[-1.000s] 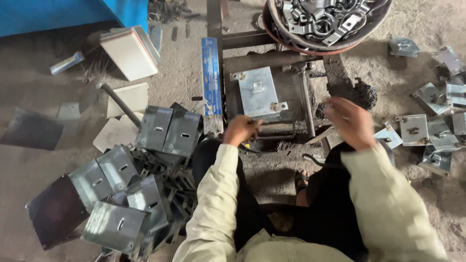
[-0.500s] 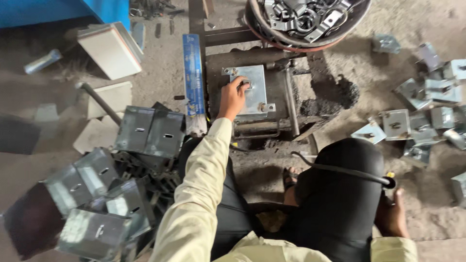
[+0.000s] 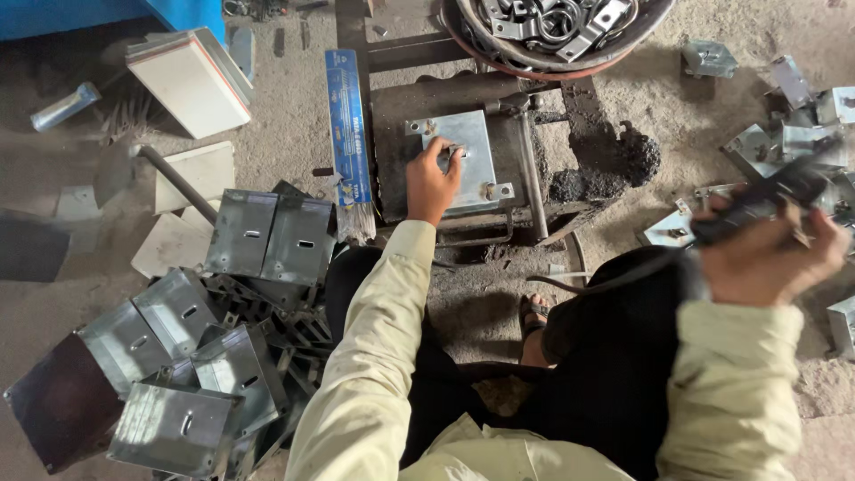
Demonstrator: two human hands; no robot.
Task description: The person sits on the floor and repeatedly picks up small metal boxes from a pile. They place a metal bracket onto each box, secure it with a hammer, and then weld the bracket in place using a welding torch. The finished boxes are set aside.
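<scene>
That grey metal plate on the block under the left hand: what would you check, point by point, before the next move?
1. Left hand on the grey metal plate: ok, its fingers rest on the plate's middle.
2. Plate flat on the dark metal block: ok.
3. Right hand gripping the dark tool: ok, though blurred.
4. Tool clear of the plate: ok, it is far to the right.
5. What kind of tool it is: cannot tell.
6. Blue packet of rods clear of the plate: ok, it lies left of the block.
</scene>
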